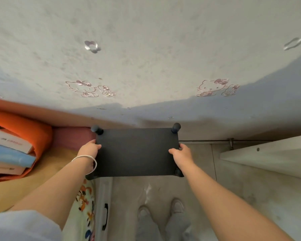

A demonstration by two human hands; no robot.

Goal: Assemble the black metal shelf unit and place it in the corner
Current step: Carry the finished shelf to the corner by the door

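Note:
The black metal shelf unit (pixel 136 152) is seen from above, its flat top panel facing me and round black post caps at the corners. It stands close against the grey wall, between a bed on the left and a white door on the right. My left hand (pixel 89 147) grips the top panel's left edge, thumb on top. My right hand (pixel 181 153) grips the right edge the same way. The shelves and legs below the top panel are hidden.
An orange blanket (pixel 30 129) holding stacked boxes and a pink cushion (pixel 71 138) lie on the bed at left. A white door (pixel 268 157) stands open at right. The grey wall (pixel 146 66) carries cartoon cat stickers. My feet (pixel 163 209) stand on the concrete floor.

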